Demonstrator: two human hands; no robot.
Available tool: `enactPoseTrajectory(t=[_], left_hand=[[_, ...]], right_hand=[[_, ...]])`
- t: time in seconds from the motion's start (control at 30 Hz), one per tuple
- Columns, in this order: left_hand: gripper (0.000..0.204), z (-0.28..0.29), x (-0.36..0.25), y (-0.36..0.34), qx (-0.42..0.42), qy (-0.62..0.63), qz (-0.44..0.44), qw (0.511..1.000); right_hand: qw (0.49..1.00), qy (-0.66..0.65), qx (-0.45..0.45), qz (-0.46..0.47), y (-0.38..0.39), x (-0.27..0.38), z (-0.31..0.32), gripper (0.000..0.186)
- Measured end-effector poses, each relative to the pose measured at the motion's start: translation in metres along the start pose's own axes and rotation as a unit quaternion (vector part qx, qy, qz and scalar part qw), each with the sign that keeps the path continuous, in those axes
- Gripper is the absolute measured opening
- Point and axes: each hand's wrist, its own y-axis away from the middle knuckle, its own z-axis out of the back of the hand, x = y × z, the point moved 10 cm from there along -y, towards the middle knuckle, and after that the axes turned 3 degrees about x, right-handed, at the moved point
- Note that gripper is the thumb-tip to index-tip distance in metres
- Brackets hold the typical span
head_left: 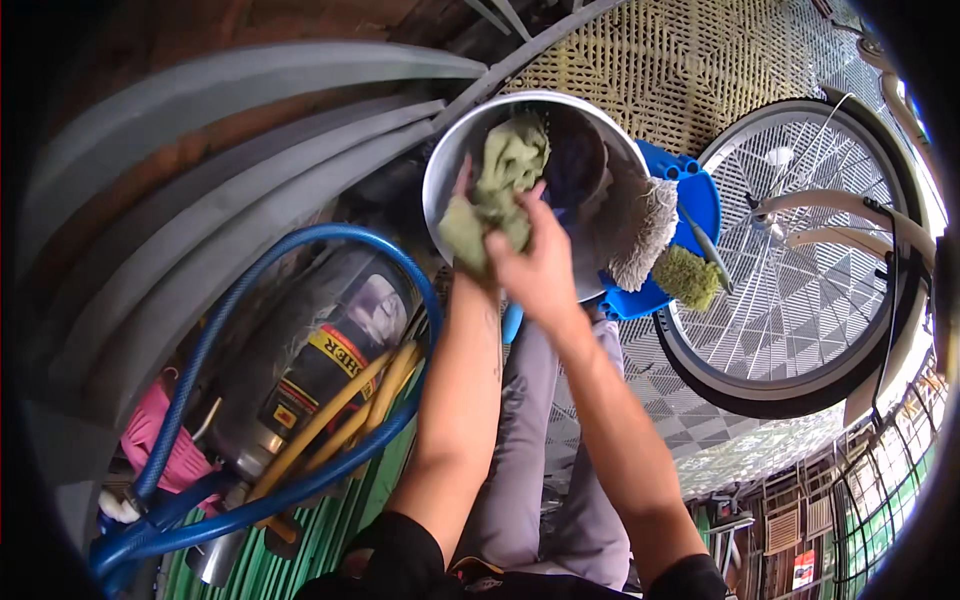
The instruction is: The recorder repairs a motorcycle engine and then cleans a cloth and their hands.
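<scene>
Both my hands grip a crumpled, wet-looking green cloth over the mouth of a round metal bucket. My left hand is mostly covered by the cloth, with a bit of finger showing at its left edge. Closed on the cloth's lower right side is my right hand, slightly blurred. Dark liquid seems to lie inside the bucket. At the bucket's right rim is a shaggy grey-white cloth. A fuzzy green scrubber and a thin grey-green handle rest by a blue plastic piece.
A bicycle wheel stands at the right. Grey curved slats rise at the left. Below them lie a blue hose, a dark cylindrical machine, yellow handles and a pink item. A wire rack is at lower right.
</scene>
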Motion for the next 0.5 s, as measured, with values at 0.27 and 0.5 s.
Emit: enactPoseTrajectory(t=[0.27,0.5], left_hand=[[0.059,0.022,0.014,0.021,0.01,0.095,-0.042,0.995],[0.051,0.009,0.022,0.005,0.015,0.14,0.035,0.989]], right_hand=[[0.967,0.239,-0.036,0.081,-0.066,-0.006,-0.017,0.047],[0.989,0.144,-0.029,-0.036,-0.083,-0.039,0.0,0.045]])
